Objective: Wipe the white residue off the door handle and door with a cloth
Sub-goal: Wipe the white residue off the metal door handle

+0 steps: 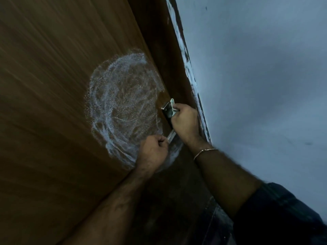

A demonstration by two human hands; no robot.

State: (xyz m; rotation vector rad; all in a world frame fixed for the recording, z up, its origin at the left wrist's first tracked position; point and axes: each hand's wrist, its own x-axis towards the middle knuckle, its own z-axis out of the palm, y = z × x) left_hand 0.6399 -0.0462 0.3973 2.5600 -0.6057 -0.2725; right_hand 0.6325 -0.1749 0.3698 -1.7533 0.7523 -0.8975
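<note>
Both hands work at a metal door handle (168, 112) on a brown wooden door (53, 85). Right hand (185, 121) presses a bunched pale cloth (172, 107) against the handle's upper end, fingers closed around it. Left hand (154, 151) is fisted around the handle's lower end. Beside the handle, a large swirl of white residue (122, 103) covers the door panel, seemingly unwiped, so most of the cleaning looks left to do.
</note>
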